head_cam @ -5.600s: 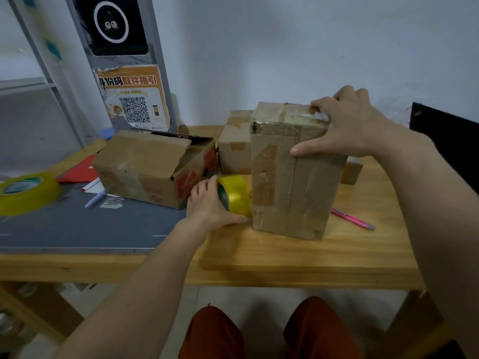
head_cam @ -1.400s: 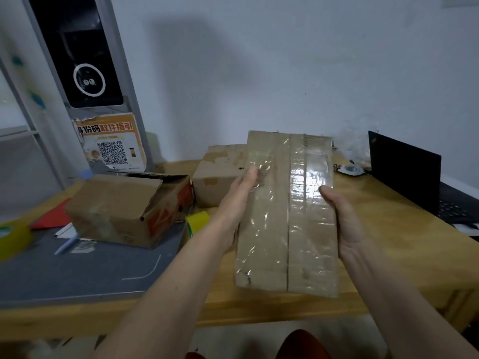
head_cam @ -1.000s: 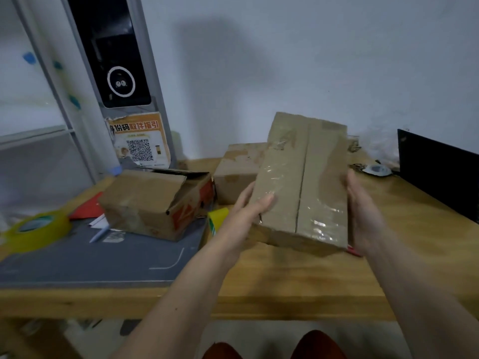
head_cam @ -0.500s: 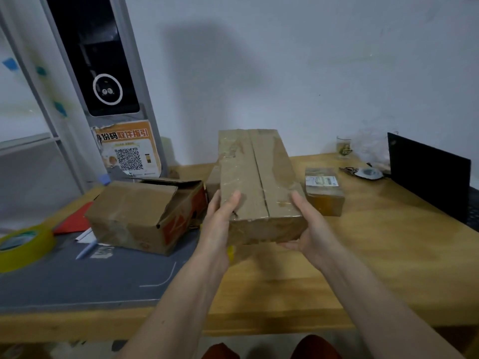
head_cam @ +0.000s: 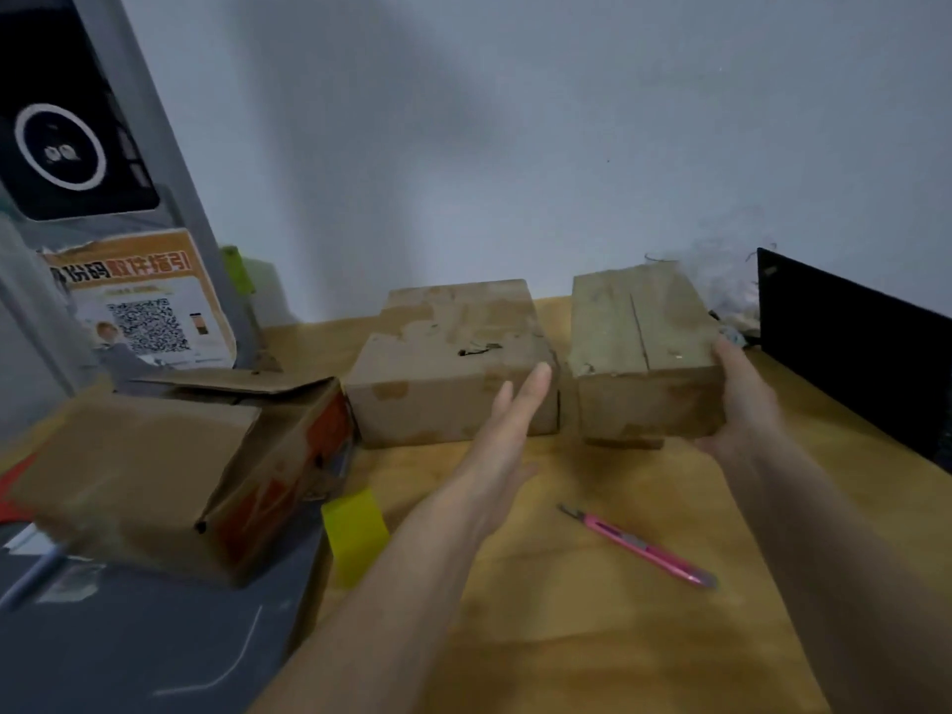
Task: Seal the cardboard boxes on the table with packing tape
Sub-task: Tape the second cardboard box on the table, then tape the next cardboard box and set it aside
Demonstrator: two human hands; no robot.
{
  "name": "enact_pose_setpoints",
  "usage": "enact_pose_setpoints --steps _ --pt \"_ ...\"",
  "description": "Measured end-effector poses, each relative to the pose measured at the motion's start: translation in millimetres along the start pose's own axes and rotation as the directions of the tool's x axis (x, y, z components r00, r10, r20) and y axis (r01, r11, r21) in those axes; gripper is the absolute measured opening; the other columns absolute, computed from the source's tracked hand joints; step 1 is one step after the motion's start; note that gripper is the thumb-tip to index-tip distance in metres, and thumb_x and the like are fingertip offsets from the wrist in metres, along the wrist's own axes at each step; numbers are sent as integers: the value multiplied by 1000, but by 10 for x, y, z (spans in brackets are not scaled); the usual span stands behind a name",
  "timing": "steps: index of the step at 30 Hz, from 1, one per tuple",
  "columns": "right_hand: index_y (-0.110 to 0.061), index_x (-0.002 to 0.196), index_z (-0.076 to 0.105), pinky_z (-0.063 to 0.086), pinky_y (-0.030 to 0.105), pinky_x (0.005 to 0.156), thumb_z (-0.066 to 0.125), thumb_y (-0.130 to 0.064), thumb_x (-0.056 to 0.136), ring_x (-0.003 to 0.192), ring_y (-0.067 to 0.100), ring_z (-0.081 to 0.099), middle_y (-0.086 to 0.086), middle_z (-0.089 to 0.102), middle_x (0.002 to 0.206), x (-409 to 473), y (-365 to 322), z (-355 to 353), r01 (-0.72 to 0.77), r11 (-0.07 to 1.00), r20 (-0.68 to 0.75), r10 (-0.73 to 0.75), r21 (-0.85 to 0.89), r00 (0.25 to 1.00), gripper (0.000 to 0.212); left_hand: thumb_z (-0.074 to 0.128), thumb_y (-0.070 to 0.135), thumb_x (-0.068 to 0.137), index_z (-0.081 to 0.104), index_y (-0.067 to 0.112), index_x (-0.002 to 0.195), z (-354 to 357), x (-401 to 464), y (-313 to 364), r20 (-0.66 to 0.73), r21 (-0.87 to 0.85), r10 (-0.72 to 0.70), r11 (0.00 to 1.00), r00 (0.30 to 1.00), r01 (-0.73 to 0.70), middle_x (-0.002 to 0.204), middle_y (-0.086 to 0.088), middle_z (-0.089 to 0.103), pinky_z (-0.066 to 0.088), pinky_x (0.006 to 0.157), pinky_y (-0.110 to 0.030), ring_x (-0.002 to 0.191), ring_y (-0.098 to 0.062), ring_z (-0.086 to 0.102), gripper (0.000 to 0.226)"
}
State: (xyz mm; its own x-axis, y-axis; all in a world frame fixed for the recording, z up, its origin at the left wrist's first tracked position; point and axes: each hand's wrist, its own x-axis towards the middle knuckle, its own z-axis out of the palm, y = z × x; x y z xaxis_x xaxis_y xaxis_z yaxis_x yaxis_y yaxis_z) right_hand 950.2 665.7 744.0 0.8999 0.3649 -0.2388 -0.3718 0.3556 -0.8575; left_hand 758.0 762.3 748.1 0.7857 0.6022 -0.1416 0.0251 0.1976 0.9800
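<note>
My right hand (head_cam: 742,399) holds the taped box (head_cam: 641,347) at the back of the surface (head_cam: 592,610); my left hand (head_cam: 507,430) hangs free with straight fingers.

The hands are apart: the right one cups the taped box's right near corner, and the left one floats above the wood in front of the narrow gap between that box and the middle box (head_cam: 453,363). I see open wood in front of both boxes, crossed only by a pink cutter (head_cam: 639,546). A yellow tape roll (head_cam: 355,533) sits at the edge of the grey mat (head_cam: 129,641), just beside the open box (head_cam: 170,471) lying on its side. A black laptop screen (head_cam: 855,353) closes off the right; a pale wall stands behind. The orange poster (head_cam: 139,301) carries a QR code and Chinese characters I cannot read surely.
</note>
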Motion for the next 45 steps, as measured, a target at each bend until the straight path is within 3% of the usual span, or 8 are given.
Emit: enact_pose_setpoints --steps 4,7,11,17,28,34,38,45 --pt "-29 150 27 44 54 101 70 -51 82 125 27 48 2 40 148 323 207 8 65 994 -85 -73 -84 994 83 52 73 80 9 33 159 97 368 -107 55 -1 -26 1000 998 26 166 1 13 25 121 -48 151 -22 19 98" --pt "-37 153 13 44 50 105 76 -45 79 133 25 42 0 25 157 406 397 42 221 964 -82 -235 -147 969 97 43 66 93 12 30 159 151 595 -203 88 -25 -35 999 996 37 163 -1 24 26 121 -43 148 -20 27 81" --pt "-36 154 15 39 47 111 72 -45 83 141 24 33 0 18 159 591 422 191 284 939 -65 -301 -196 951 91 52 79 81 23 32 157 272 791 -259 97 -26 -24 999 995 26 163 5 26 28 121 -40 148 -17 27 95" --pt "-47 151 12 35 55 109 68 -56 82 143 32 27 0 5 161 937 334 427 171 939 -123 -216 -297 969 89 44 55 101 16 25 159 341 1041 -224 -3 -51 -30 998 1000 29 165 4 20 24 122 -36 150 -17 23 72" --pt "-45 152 6 35 45 112 67 -4 87 139 26 37 0 22 159 881 579 399 167 940 39 -163 -296 986 98 62 47 95 23 21 158 167 711 -257 -75 34 -6 999 997 9 161 5 30 30 119 -36 144 -14 35 78" --pt "-25 154 12 29 26 101 58 -8 94 141 19 26 2 11 158 -155 664 671 430 796 148 -408 -426 901 78 63 35 96 27 25 156 32 283 27 -164 216 157 969 974 -120 157 6 36 34 99 -21 139 -9 39 71" --pt "-22 148 29 46 29 99 56 -10 95 127 11 45 0 32 149 -864 941 919 493 799 529 -268 -346 805 60 64 24 96 26 30 155 -225 -78 110 -316 330 410 893 856 -306 157 11 33 34 98 -14 135 0 37 71" --pt "-28 136 42 50 21 89 62 -20 94 117 5 52 -8 47 134 -1624 1374 1495 510 772 771 -39 -381 635 47 64 15 93 27 21 152 -1280 -749 89 -622 598 697 717 357 -358 156 8 26 26 113 -13 143 0 25 70"
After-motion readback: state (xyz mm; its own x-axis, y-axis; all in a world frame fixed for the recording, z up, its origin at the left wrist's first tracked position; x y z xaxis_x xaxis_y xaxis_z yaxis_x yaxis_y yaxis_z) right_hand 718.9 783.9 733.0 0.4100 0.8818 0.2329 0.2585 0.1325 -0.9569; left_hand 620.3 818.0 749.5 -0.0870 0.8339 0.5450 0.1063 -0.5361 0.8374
